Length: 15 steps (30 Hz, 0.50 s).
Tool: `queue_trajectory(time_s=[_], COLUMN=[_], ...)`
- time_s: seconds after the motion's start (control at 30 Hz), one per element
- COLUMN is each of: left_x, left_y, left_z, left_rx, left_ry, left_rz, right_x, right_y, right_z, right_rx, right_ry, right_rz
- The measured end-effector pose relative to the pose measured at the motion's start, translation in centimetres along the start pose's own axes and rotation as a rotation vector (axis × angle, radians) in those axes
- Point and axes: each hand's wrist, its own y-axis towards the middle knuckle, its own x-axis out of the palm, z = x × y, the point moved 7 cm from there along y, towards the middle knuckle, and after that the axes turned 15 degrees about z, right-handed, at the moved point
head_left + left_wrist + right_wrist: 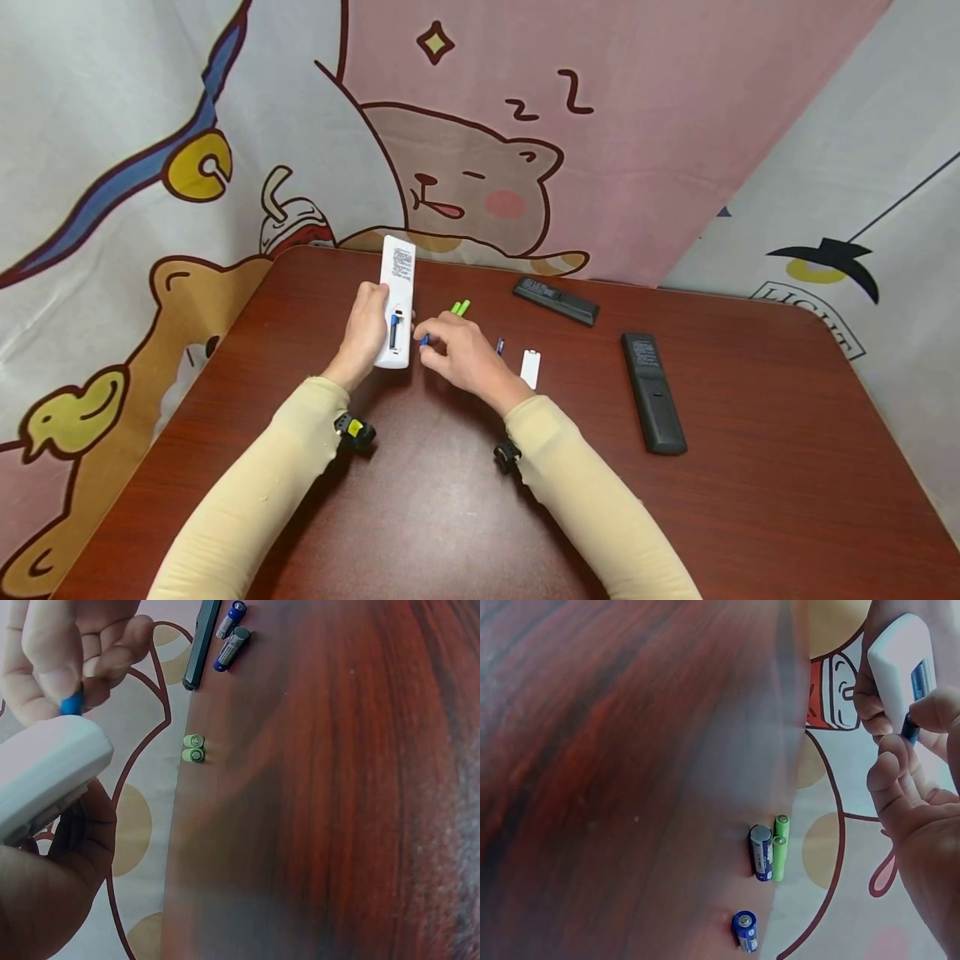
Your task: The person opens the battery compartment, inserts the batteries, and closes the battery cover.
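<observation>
My left hand [363, 325] grips a white remote control [397, 279], raised above the table with its back facing me. Its battery compartment is uncovered, and one blue battery [393, 332] lies inside. Just right of the remote, my right hand [467, 357] pinches another blue battery [910, 729] between thumb and fingers. In the left wrist view, that pinched battery [71, 703] shows beside the remote's edge [56, 761]; whether they touch I cannot tell. A white battery cover [530, 367] lies on the table beyond my right wrist, partly hidden by it.
Two green batteries [193, 748] stand side by side toward the table's back edge. Two blue batteries [232, 649] are on the table near them. One black remote [557, 301] lies at the back, another [653, 396] farther right. A printed cloth [637, 150] hangs behind the table.
</observation>
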Motion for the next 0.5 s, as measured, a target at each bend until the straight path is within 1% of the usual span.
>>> queue_trajectory(time_s=[0.3, 0.5], left_x=[0.1, 0.1], left_y=[0.0, -0.1], left_z=[0.0, 0.2], left_rx=[0.005, 0.011], left_ry=[-0.005, -0.01], left_rz=[0.003, 0.002], right_x=[-0.2, -0.3], right_y=[-0.1, -0.1], right_z=[-1.0, -1.5], right_rx=[-0.043, -0.084], right_ry=[0.047, 0.063], right_rz=[0.004, 0.008])
